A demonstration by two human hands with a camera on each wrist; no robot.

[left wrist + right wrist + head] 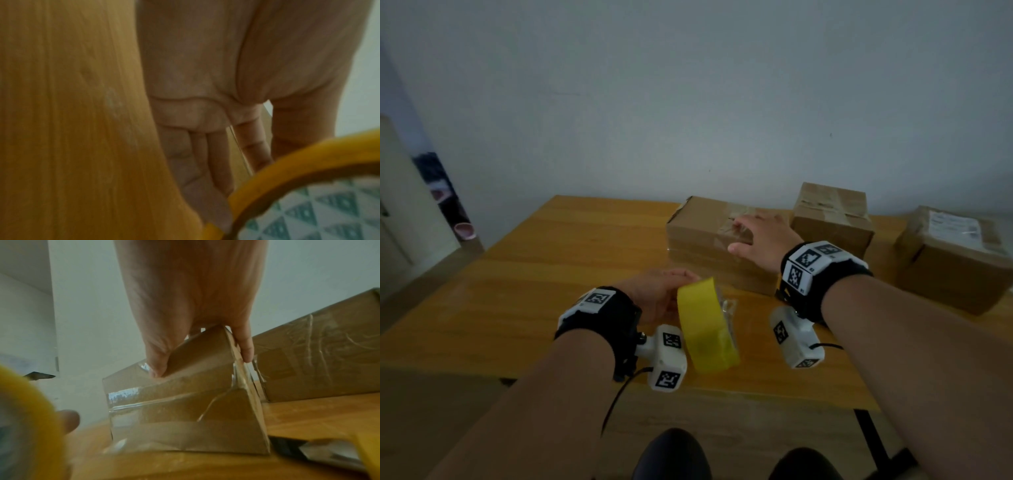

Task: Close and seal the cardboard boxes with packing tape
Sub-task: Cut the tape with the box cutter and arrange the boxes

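Note:
A yellow roll of packing tape (705, 329) stands on edge on the wooden table (544, 274), near its front. My left hand (664, 291) holds the roll from the left, with the fingers (205, 162) on one side of the roll (287, 172) and the thumb on the other. A crumpled clear tape end (729, 308) hangs at the roll's right side. My right hand (756, 236) lies flat on top of the nearest cardboard box (698, 236). Glossy clear tape strips cross this box (185, 410). The thumb (156, 365) presses its front face.
Two more taped cardboard boxes stand at the back right, one (832, 219) beside the near box, one (955, 260) at the table's right end. A dark and yellow object (292, 446) lies by the near box's right corner. A white wall rises behind the table.

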